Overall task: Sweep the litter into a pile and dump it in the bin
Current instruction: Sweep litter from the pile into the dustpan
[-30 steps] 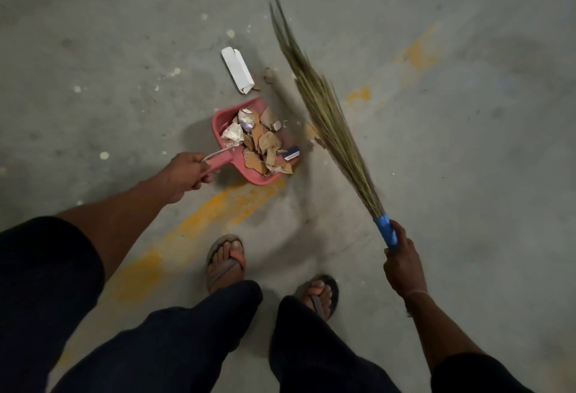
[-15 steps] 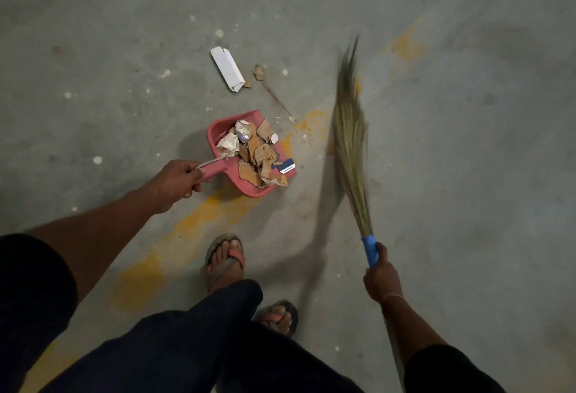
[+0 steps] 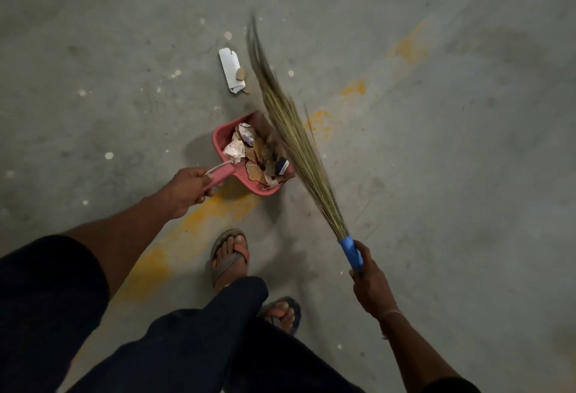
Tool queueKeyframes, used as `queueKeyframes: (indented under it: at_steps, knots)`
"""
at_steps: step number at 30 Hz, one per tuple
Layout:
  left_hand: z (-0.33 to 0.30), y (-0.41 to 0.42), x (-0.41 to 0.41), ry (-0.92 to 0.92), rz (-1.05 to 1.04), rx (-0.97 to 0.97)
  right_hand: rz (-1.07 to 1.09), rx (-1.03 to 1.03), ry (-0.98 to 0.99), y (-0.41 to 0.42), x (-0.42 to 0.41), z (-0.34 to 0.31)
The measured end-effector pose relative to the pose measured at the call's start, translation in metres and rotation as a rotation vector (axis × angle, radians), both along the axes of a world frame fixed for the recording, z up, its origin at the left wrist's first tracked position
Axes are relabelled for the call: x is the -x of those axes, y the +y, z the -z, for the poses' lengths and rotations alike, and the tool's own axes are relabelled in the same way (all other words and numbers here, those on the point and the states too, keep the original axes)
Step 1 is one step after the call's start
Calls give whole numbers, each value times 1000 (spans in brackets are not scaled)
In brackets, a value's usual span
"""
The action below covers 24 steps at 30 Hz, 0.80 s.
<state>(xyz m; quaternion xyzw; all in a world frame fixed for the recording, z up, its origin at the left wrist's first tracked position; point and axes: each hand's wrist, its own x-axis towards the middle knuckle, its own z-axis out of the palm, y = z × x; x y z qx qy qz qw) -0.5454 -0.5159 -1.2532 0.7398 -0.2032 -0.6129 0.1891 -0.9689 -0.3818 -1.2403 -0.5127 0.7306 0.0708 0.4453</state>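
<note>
Head view: the left hand (image 3: 187,190) grips the handle of the pink dustpan (image 3: 230,146), full of litter (image 3: 258,155), on the floor; the right hand (image 3: 371,286) clenches the broom (image 3: 299,143) by its blue handle, bristles just beside white paper (image 3: 232,69).

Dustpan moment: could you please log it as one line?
left hand holds dustpan | right hand holds broom | white card unswept

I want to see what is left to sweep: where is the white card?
The white card lies on the floor beyond the pink dustpan, just left of the broom tips.
</note>
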Motion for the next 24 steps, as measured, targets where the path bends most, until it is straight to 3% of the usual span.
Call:
queueKeyframes:
  at_steps: [12, 24]
  knots:
    - [-47, 48, -55, 14, -57, -6, -11, 56, 28, -32, -14, -56]
    - [-3, 13, -172, -58, -35, 19, 89, 134, 150, -110, -87, 14]
